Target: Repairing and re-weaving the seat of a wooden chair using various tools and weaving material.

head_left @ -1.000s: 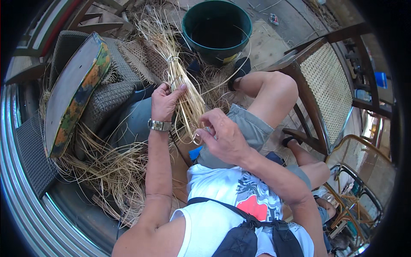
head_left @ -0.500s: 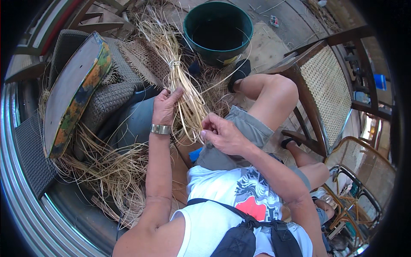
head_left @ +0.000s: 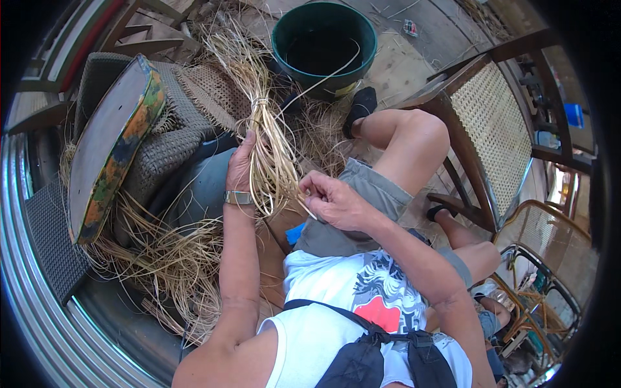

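The tied bundle of pale cane strands stands slantwise in front of the person, its looped lower ends near the lap; the left hand cups its side below the tie, thumb against the strands, the other fingers hidden, so I cannot tell how tightly they close. The right hand has thumb and forefinger pinched together on the end of 1 pale strand. To do this well, I'd keep the left grip steady without crushing the loops, and guide that strand along its own line, since a sideways tug could kink or snag it. Room is tightest at the far side, where 1 long strand reaches over the green bucket, and at the left, near the camouflage-edged panel. To the right, the shorts and raised knee bound low movement; the more open gap lies above them, short of the cane-panelled chair.
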`<state>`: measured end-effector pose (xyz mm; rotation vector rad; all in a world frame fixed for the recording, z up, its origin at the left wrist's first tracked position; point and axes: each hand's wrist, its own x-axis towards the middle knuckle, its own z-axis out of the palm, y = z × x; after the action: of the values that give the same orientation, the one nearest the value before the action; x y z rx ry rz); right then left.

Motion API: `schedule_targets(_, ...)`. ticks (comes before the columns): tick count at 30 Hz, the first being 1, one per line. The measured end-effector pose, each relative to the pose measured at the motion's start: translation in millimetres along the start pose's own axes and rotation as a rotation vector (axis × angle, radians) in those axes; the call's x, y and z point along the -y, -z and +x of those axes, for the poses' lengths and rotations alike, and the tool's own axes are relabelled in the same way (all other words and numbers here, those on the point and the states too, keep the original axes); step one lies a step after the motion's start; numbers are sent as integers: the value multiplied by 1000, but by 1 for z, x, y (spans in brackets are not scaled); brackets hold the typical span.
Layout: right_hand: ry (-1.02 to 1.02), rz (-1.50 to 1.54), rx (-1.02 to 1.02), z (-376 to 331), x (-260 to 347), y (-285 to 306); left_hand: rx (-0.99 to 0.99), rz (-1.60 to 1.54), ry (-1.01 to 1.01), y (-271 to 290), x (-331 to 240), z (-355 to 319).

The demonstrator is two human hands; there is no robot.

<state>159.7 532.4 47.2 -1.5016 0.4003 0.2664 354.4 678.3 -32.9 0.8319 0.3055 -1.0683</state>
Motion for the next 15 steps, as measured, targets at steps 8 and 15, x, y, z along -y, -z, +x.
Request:
schedule_targets(8, 29, -21, 16, -2, 0, 1, 60, -97, 38, 15, 2, 3)
schedule_targets(15, -49, 77, -37, -5, 2, 13, 88, -211, 84, -4, 0, 9)
